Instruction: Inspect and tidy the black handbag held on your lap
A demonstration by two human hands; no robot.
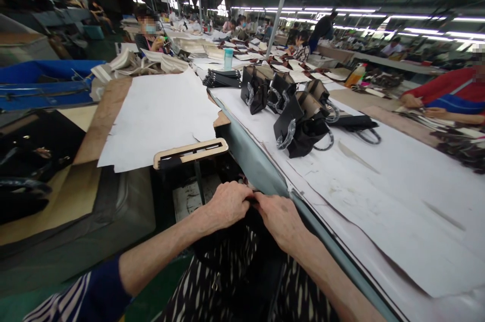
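Note:
My left hand [233, 203] and my right hand [280, 218] meet just above my lap, at the edge of the white-covered table. Both are closed, fingertips pinching the upper edge of a black handbag [253, 274]. The bag lies against my dark patterned trousers and blends into them, so its outline is hard to make out. A small metal clasp [215, 281] hangs at its left side. The fingers hide the exact spot being gripped. Several finished-looking black handbags [299, 127] with plastic-wrapped handles stand on the table [379, 200] ahead to the right.
A slotted wooden frame [191, 152] on a post stands ahead to the left, before a white sheet [162, 109]. More black bags [38, 150] lie at far left near a blue bin [49, 79]. A co-worker in red [450, 92] sits across the table at right.

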